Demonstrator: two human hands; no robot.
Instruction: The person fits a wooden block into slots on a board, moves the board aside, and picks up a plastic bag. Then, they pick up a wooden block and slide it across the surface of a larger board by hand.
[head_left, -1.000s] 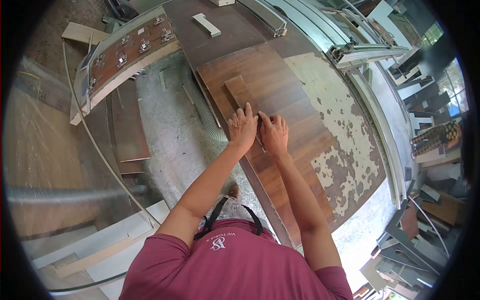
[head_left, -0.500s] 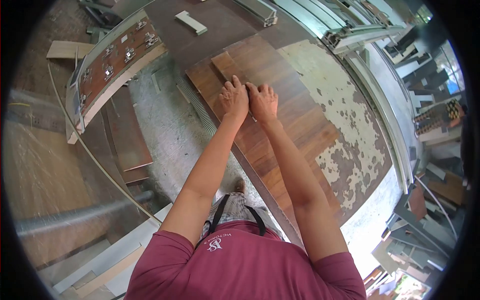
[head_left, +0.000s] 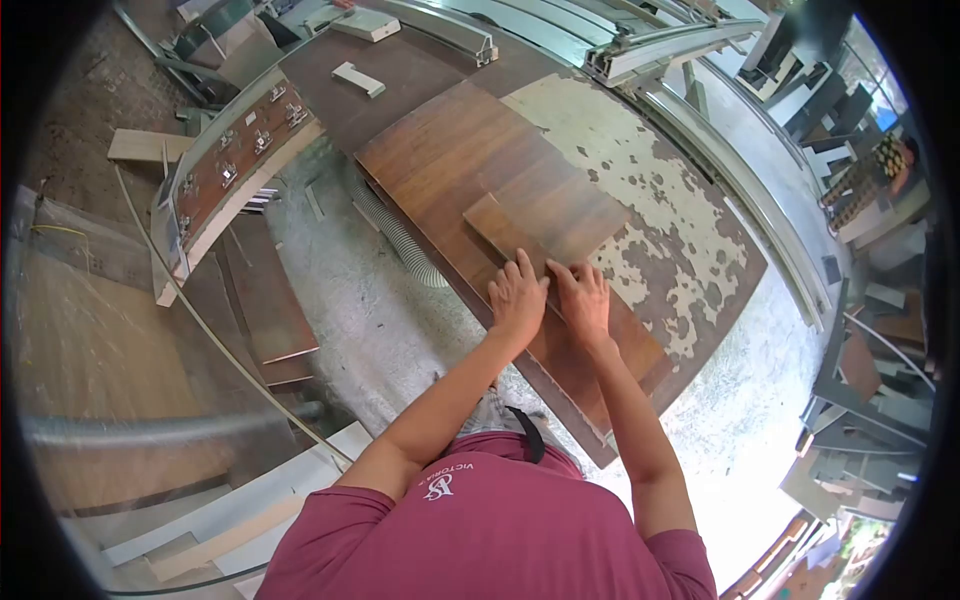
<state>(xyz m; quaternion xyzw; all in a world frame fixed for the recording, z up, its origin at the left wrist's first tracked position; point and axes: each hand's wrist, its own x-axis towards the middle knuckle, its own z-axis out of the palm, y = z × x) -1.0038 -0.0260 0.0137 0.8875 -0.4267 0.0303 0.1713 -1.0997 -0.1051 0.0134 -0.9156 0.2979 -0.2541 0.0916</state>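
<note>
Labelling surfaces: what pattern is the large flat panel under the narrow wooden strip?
Large flat panel: brown wood grain, streaked lighter and darker. Best in head view.

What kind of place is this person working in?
Probably a woodworking shop. A wood strip lies on a big wooden board, another brown board with metal fittings is off to the left, and a ribbed hose, maybe for sucking up dust, is below.

l grip (head_left: 518, 300) on wd strip (head_left: 499, 223)
</note>
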